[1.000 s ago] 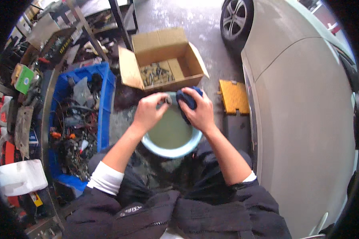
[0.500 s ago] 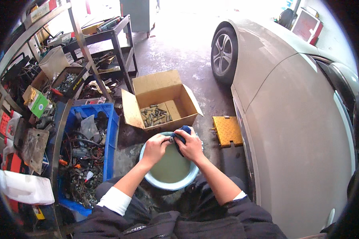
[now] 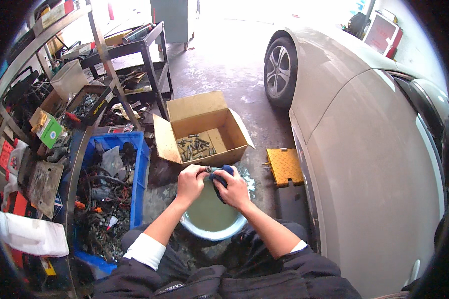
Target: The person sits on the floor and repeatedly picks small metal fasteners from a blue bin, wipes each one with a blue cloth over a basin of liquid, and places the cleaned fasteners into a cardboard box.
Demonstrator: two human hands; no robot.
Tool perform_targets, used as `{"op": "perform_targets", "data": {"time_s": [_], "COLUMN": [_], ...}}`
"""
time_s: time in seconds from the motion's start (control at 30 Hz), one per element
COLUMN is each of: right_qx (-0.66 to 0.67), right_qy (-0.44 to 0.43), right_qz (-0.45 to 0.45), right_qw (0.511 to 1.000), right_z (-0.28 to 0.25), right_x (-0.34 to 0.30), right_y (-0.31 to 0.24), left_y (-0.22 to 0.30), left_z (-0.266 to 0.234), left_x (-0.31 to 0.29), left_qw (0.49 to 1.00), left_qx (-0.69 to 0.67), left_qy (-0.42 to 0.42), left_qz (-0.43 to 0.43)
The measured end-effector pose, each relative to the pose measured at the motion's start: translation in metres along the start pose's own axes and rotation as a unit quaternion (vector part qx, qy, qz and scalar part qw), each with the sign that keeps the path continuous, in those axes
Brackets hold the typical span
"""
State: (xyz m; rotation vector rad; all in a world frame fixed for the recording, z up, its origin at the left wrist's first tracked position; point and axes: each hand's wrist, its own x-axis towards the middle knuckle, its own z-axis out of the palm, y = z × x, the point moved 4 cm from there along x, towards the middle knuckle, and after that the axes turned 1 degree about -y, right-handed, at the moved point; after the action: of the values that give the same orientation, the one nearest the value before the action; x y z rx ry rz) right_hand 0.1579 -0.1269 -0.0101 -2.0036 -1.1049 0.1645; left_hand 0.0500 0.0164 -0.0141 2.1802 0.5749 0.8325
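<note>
My left hand (image 3: 190,183) pinches one end of a small grey metal bolt (image 3: 208,169), most of which is hidden by fingers and cloth. A dark blue cloth (image 3: 228,170) is bunched in my right hand (image 3: 235,188), pressed against the bolt. Both hands are closed and meet over the far side of a light blue basin (image 3: 219,234) of murky greenish water (image 3: 209,209). Just beyond it, an open cardboard box (image 3: 199,105) holds several loose metal bolts (image 3: 197,147).
A blue crate (image 3: 140,177) of mixed parts and wires stands left, beside a cluttered metal rack (image 3: 102,45). A dark cart (image 3: 147,60) is behind it. At right are a beige car (image 3: 374,174) and a yellow metal ramp plate (image 3: 284,167).
Both hands have shifted slightly left over the basin, still together. The cloth has turned in my right hand, and its lower end hangs more to the left.
</note>
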Motion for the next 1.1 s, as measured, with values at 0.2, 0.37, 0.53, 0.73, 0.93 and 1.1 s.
{"op": "perform_targets", "data": {"time_s": [0.2,0.37,0.53,0.73,0.93,1.1], "right_qx": [0.018,0.018,-0.007,-0.026,-0.057,-0.016], "right_qy": [0.034,0.016,0.031,-0.041,0.008,0.035], "right_qz": [-0.03,-0.018,-0.022,-0.017,-0.052,-0.149], "right_qw": [0.999,1.0,0.999,0.999,0.997,0.988], "right_z": [-0.007,-0.006,-0.009,-0.013,-0.014,-0.023], "right_x": [0.009,0.005,0.005,0.009,0.008,0.014], "right_y": [0.003,-0.002,-0.001,0.0,-0.002,-0.013], "left_y": [0.009,0.007,0.01,0.015,0.011,-0.014], "left_z": [0.006,0.008,0.012,0.006,0.018,0.023], "left_x": [-0.007,-0.013,-0.015,-0.019,-0.023,-0.026], "left_qw": [0.999,0.999,0.999,1.0,0.994,0.954], "left_qx": [0.008,0.022,-0.017,0.011,-0.034,-0.197], "left_qy": [-0.032,-0.024,-0.021,-0.019,-0.026,-0.048], "left_qz": [0.03,-0.014,-0.045,0.007,-0.099,-0.221]}}
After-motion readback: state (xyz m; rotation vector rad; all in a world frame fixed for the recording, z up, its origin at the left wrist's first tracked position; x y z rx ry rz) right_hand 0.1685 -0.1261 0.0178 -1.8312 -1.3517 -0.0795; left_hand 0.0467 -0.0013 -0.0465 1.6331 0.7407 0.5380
